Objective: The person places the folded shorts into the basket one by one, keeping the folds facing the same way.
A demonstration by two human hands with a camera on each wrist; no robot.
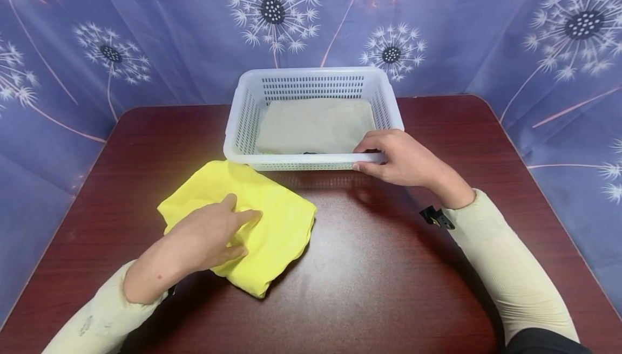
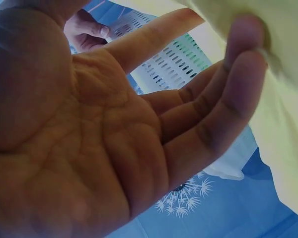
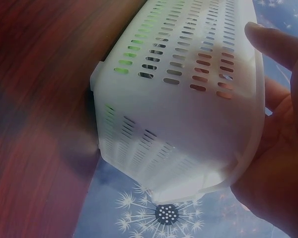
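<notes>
A folded bright yellow cloth [image 1: 279,219] lies on the table at the left front, its far corner close to the basket. My left hand [image 1: 206,238] is over it, fingers loosely spread and fingertips touching the fabric. In the left wrist view the palm [image 2: 104,144] faces the camera with nothing gripped. A white plastic basket [image 1: 233,127] with slotted walls stands at the back of the table. My right hand [image 1: 403,157] pinches its near rim at the right corner, thumb outside and fingers inside. Inside the basket lies a folded pale grey cloth [image 1: 316,124].
The dark red wooden table [image 1: 359,278] extends on all sides of the basket. Behind it hangs a blue curtain [image 1: 184,35] with dandelion prints. Green and dark bits show through the basket's slots in the right wrist view.
</notes>
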